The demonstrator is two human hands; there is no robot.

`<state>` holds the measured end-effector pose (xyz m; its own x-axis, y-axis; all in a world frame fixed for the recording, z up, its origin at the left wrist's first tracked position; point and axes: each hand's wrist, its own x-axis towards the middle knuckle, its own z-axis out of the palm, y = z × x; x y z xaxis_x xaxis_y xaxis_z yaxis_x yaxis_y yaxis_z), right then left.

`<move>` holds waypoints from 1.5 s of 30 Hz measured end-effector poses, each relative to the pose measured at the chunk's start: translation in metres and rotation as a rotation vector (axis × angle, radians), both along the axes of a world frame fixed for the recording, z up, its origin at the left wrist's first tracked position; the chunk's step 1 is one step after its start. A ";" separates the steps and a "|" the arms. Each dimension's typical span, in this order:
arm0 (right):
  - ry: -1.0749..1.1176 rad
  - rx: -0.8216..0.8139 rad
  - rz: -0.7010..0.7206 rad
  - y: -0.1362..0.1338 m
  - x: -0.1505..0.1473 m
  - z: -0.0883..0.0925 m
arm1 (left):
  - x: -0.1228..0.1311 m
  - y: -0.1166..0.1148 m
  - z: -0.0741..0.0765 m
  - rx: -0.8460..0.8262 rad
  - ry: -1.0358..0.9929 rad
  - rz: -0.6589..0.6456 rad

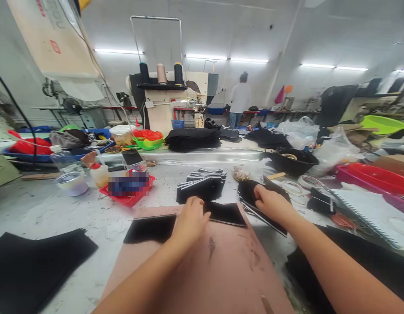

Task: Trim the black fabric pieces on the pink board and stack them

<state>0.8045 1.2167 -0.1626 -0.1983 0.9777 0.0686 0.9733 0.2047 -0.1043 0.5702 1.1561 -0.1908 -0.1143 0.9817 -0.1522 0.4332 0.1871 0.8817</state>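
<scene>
My left hand (190, 220) rests on a brown board (205, 270), fingers curled against the edge of a black rectangular piece (226, 213). A second black piece (151, 228) lies on the board just left of that hand. My right hand (270, 201) reaches onto a stack of black pieces (250, 192) at the board's right corner, fingers bent down over the top one. Another fanned stack of black pieces (202, 185) sits behind the board.
A large black sheet (32, 266) lies at the near left, a red tray (128, 192) with bottles behind it. A black bowl (291, 163), tape rolls, a spiral notebook (368, 213) and a red tub (378, 179) crowd the right. A person stands by the far sewing machine (169, 100).
</scene>
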 end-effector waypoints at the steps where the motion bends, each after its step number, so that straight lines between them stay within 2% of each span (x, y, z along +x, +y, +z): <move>1: 0.024 -0.009 0.024 -0.013 -0.005 0.003 | 0.001 -0.014 0.002 -0.032 -0.044 -0.025; 2: 0.055 -0.017 0.064 -0.029 -0.011 0.005 | 0.004 -0.029 0.003 -0.081 -0.103 -0.054; 4: 0.180 -0.050 0.230 -0.064 -0.025 0.003 | 0.013 -0.058 0.003 -0.207 -0.253 -0.115; 7: 0.354 -0.088 0.479 -0.109 -0.044 -0.010 | 0.026 -0.094 -0.003 -0.366 -0.464 -0.155; 10: 0.401 -0.051 0.556 -0.132 -0.056 -0.021 | 0.023 -0.111 -0.008 -0.430 -0.544 -0.120; 13: 0.385 -0.030 0.545 -0.135 -0.059 -0.026 | 0.013 -0.113 -0.009 -0.438 -0.554 -0.106; 16: 0.456 0.030 0.552 -0.137 -0.057 -0.030 | 0.007 -0.111 -0.006 -0.412 -0.559 -0.099; 20: 0.600 0.179 0.588 -0.151 -0.054 -0.036 | 0.009 -0.113 -0.003 -0.362 -0.556 -0.083; 25: 0.634 0.138 0.615 -0.169 -0.055 -0.047 | 0.014 -0.115 -0.002 -0.339 -0.506 -0.035; 32: 0.656 0.265 0.543 -0.176 -0.066 -0.055 | 0.016 -0.119 -0.007 -0.322 -0.468 0.042; 39: 0.710 0.119 0.424 -0.177 -0.067 -0.057 | 0.021 -0.124 -0.012 -0.284 -0.483 0.102; 45: 0.775 0.127 0.412 -0.177 -0.066 -0.062 | 0.021 -0.125 -0.015 -0.276 -0.511 0.144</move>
